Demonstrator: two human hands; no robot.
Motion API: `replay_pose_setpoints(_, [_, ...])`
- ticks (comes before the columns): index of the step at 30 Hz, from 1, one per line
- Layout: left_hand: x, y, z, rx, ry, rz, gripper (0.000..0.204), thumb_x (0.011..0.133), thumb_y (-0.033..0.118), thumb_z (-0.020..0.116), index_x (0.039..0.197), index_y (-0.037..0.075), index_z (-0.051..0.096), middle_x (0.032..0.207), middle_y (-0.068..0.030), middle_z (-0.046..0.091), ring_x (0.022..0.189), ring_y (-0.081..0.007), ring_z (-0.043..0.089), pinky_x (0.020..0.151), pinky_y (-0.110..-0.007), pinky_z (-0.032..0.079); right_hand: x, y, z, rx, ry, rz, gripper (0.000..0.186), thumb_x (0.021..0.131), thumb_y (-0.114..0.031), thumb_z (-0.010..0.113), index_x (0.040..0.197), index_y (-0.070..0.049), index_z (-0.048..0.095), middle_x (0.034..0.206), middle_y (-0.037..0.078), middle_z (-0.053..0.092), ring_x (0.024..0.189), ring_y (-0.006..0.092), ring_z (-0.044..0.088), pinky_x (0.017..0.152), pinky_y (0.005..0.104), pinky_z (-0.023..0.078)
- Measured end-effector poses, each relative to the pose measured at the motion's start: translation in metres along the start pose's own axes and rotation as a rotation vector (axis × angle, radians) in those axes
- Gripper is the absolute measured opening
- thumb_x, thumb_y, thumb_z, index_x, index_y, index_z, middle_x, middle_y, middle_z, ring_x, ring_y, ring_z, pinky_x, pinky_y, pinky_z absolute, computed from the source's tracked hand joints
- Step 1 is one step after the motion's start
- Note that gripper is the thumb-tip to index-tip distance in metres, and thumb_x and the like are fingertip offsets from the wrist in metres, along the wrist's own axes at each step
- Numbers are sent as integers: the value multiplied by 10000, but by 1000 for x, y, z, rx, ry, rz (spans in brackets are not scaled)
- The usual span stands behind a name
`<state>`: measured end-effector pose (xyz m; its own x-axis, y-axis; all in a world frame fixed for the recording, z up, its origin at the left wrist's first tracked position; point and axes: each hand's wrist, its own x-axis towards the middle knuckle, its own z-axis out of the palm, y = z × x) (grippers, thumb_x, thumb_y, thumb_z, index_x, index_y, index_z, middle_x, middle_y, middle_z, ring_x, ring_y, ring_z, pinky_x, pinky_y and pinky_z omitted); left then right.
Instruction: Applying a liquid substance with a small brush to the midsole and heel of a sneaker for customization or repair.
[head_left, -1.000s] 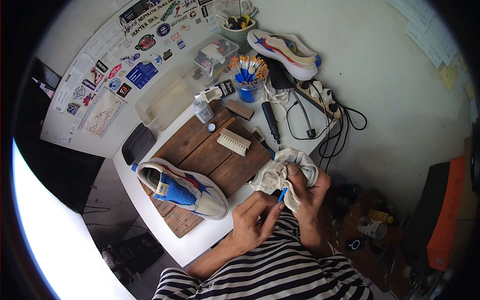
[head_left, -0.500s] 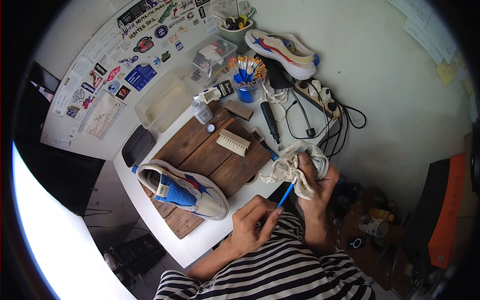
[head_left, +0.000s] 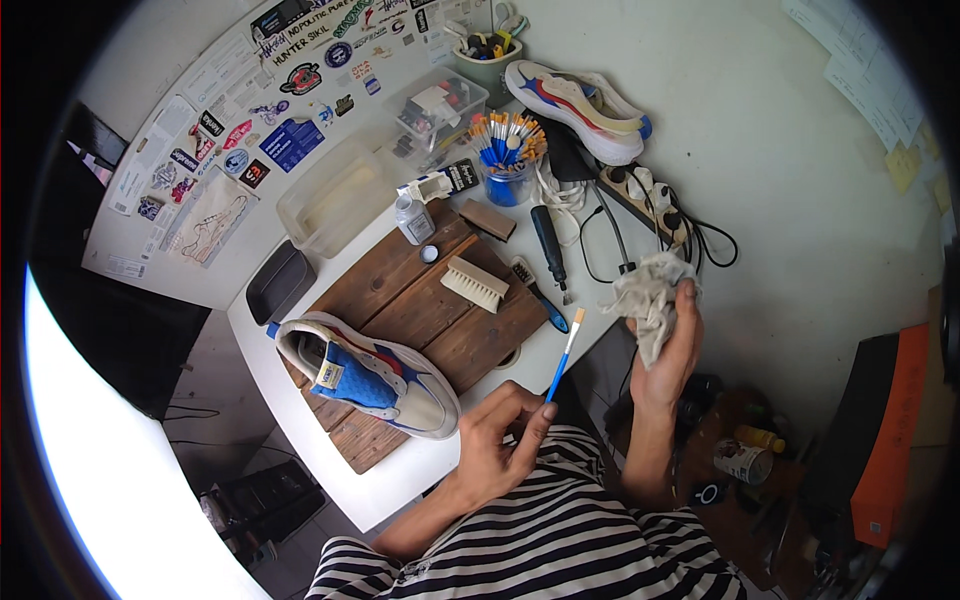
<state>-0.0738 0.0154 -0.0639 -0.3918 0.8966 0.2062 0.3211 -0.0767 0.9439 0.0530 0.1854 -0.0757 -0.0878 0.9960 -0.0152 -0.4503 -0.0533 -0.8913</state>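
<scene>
One brush (head_left: 561, 371), right of the board (head_left: 428, 318), slants outward, bristles (head_left: 578, 316) farthest; left hand (head_left: 499, 438) pinches it, right hand (head_left: 668, 362) clutches a rag (head_left: 652, 297).

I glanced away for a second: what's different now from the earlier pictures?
The right hand has drawn the cloth off the slim blue paintbrush, rightward and slightly up in the picture, baring its bristles. The left hand still holds the paintbrush. The sneaker on the wooden board stayed put.
</scene>
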Motion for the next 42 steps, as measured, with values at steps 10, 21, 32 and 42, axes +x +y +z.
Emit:
replay_pose_setpoints(10, [13, 1, -5, -127, 25, -116, 269, 1043, 159, 540, 921, -46, 663, 794, -66, 574, 575, -96, 577, 504, -232, 437, -38, -9, 20, -246, -414, 62, 278, 985, -96, 523, 1204, 58, 599, 1003, 68, 645, 887, 99, 584, 785, 240, 472])
replay_pose_setpoints(21, [-14, 1, -22, -274, 4, -201, 241, 1046, 116, 503, 1119, -51, 660, 919, -64, 541, 674, -89, 563, 519, -215, 453, -18, 12, 48, -462, -435, -127, 179, 1025, -151, 579, 1093, 12, 607, 846, 0, 594, 746, 55, 532, 650, 222, 450])
replay_pose_setpoints(32, [-49, -1, -77, -557, 284, -282, 231, 1031, 109, 544, 1125, -62, 667, 1026, -93, 543, 827, -144, 625, 621, -266, 642, -10, 138, 175, -750, -1127, -430, 327, 890, -27, 650, 1205, 50, 602, 1105, 196, 607, 992, 376, 624, 857, 432, 501])
replay_pose_setpoints(42, [-42, -5, -84, -813, 303, -310, 234, 1027, 165, 571, 970, -50, 641, 980, -95, 585, 768, -150, 642, 568, -271, 631, -29, 77, 165, -721, -1093, -719, 301, 893, -49, 678, 1184, -8, 613, 1120, 178, 672, 1001, 363, 661, 884, 425, 522])
